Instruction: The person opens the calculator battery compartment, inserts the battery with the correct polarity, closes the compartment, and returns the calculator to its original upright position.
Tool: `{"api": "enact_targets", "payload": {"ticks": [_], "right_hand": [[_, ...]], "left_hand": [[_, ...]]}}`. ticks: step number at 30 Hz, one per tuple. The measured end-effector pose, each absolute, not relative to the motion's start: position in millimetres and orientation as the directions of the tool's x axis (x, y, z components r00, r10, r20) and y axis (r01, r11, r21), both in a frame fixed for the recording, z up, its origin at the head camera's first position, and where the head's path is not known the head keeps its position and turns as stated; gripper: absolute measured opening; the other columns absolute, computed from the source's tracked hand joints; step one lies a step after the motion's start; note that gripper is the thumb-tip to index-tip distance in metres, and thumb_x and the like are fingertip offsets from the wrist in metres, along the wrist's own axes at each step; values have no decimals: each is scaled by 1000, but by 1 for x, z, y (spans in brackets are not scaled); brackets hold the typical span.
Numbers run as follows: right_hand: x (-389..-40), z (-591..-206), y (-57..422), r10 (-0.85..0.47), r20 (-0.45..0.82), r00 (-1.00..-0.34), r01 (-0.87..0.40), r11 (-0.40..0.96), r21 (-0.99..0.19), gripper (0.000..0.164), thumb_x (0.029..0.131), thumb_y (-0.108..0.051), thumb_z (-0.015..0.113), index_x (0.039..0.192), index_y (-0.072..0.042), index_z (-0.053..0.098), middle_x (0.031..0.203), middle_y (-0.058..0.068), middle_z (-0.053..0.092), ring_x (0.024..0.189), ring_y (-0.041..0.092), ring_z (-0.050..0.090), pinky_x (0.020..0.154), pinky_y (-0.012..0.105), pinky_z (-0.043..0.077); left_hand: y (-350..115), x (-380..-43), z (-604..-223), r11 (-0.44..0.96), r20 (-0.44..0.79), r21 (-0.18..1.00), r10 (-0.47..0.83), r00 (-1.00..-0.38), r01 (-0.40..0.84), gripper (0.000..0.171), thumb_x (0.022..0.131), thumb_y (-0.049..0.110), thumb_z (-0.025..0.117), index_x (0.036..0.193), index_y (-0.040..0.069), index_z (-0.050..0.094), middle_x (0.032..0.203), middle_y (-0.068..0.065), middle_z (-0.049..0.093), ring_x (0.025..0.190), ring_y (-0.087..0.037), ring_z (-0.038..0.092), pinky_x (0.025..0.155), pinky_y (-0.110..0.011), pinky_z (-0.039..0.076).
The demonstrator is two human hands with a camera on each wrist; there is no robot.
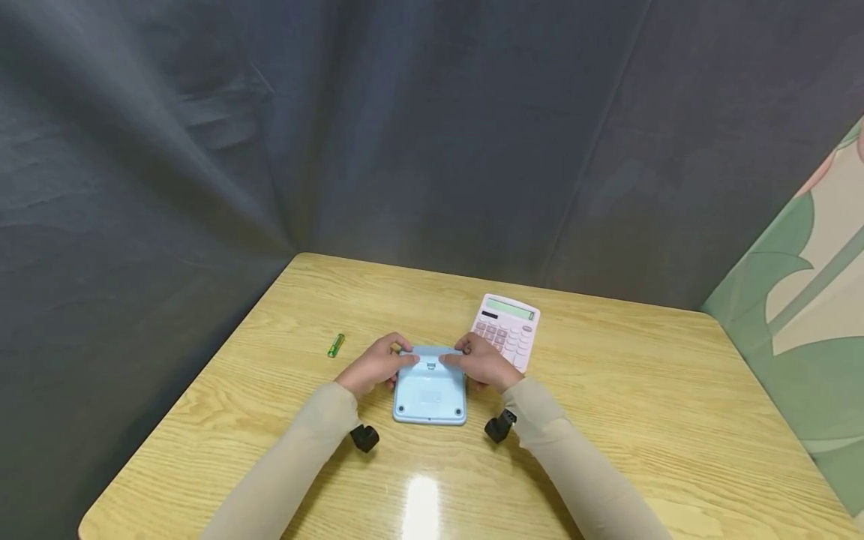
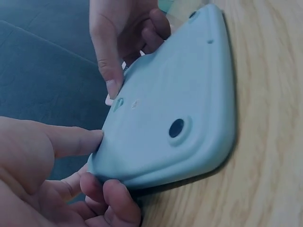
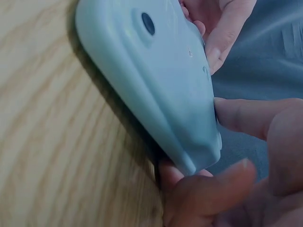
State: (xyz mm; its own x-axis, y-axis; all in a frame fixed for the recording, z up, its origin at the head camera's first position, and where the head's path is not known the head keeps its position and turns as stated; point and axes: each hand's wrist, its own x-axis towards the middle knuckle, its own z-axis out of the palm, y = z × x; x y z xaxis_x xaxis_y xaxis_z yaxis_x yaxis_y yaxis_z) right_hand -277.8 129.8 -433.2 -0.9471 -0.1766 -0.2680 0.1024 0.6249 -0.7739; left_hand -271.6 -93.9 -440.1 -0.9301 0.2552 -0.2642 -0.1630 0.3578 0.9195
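Observation:
A light blue calculator [image 1: 429,394] lies face down, its back with dark round feet and a small battery-cover latch turned up. My left hand [image 1: 379,365] grips its far left corner, thumb on the back and fingers curled at the edge. On the far right corner my right hand [image 1: 482,362] does the same, its thumb near the latch. In the left wrist view the calculator [image 2: 156,104] has its far end raised over fingertips. The right wrist view shows fingers of the right hand [image 3: 208,194] tucked under the calculator's edge [image 3: 142,90].
A pink calculator [image 1: 511,319] lies face up just beyond the right hand, partly covered by it. To the left, a green battery [image 1: 336,346] lies on the wooden table [image 1: 641,390]. A dark curtain [image 1: 439,150] hangs behind the table.

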Motion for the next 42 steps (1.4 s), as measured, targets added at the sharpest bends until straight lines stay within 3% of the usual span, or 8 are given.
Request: {"api": "enact_targets", "payload": {"ticks": [2,14,21,27,32,37,42], "right_hand": [[-278,-433,130,-176,-260,-949,94,630,-771,43,94,-35,70,120,-6,54,104,11,58,45,13,29,42,26,34],[-275,-435,131,-181,-236,-955,70,634,-770,42,95,-38,67,121,-7,55,112,13,59,48,14,33,43,27,36],[-271,-434,134,-208,-220,-953,63,574,-816,36,99,-32,59,122,-4,56,96,12,58,51,15,35,45,27,34],[-270,-437,134,-181,-193,-964,52,586,-809,42,99,-33,61,129,-5,55,108,13,59,55,16,41,44,27,37],[-270,-436,133,-167,-134,-977,11,589,-808,48,97,-36,63,132,-5,54,90,10,58,54,15,43,46,27,39],[-267,-429,133,-144,-24,-989,-67,592,-803,51,95,-36,67,131,-1,56,80,9,59,61,17,50,52,29,41],[-262,-422,129,-131,80,-988,-142,575,-806,47,94,-32,69,128,-2,57,77,7,57,58,16,48,50,28,40]], "left_hand": [[-93,-272,-439,369,-274,913,244,-930,-172,26,99,18,63,120,5,54,85,-10,53,59,-17,45,52,-26,44],[-94,-264,-441,370,-217,923,265,-939,-109,22,102,19,57,120,6,54,91,-14,59,64,-19,55,52,-28,48],[-94,-257,-440,418,-157,907,246,-957,-41,22,105,20,52,121,7,58,88,-13,57,65,-20,52,53,-28,47],[-94,-255,-441,430,-142,903,242,-960,-25,25,104,26,56,120,7,56,90,-12,59,68,-19,56,55,-29,50],[-94,-256,-440,456,-128,890,224,-966,-12,21,104,24,55,118,9,58,81,-9,56,58,-16,48,51,-27,45],[-88,-249,-431,540,-43,838,220,-975,85,27,103,23,56,121,4,63,69,-4,49,54,-14,45,49,-27,42],[-78,-238,-419,618,21,767,243,-970,171,37,102,29,57,127,2,65,93,-8,61,79,-19,56,65,-33,50]]}}
